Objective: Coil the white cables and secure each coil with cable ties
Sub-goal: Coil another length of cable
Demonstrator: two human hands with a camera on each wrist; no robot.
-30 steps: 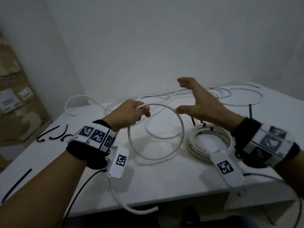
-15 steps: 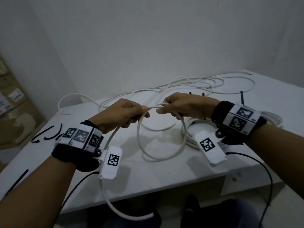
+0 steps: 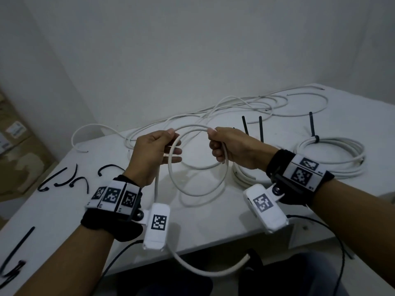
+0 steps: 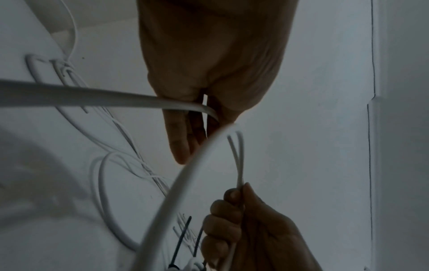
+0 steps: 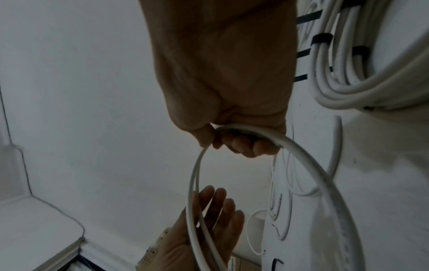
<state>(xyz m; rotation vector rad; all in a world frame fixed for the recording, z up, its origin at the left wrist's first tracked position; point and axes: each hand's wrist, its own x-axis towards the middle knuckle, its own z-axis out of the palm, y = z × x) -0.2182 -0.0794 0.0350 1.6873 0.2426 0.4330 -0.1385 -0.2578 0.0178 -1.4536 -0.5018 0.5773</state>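
Note:
A white cable (image 3: 193, 126) arcs between my two hands above the white table (image 3: 213, 221), and one loop (image 3: 192, 194) of it hangs below them. My left hand (image 3: 168, 142) pinches the cable under the thumb, its other fingers straight. My right hand (image 3: 215, 144) grips the cable in a fist. The cable's tail (image 3: 203, 272) drops past my left wrist and over the front table edge. In the right wrist view the cable (image 5: 301, 152) leaves my right hand (image 5: 232, 132). In the left wrist view it (image 4: 185, 174) crosses the palm of my left hand (image 4: 209, 91).
A tied coil (image 3: 329, 154) with a black tie (image 3: 315, 137) lies at the right. Another coil (image 3: 241, 177) is half hidden behind my right hand. Loose cables (image 3: 245, 105) sprawl at the back, black ties (image 3: 64, 178) lie at the left, and cardboard boxes (image 3: 12, 146) stand beyond.
My right hand, open in the air a second ago, came in and took hold of the cable beside my left hand. Both hands have since drawn apart along it.

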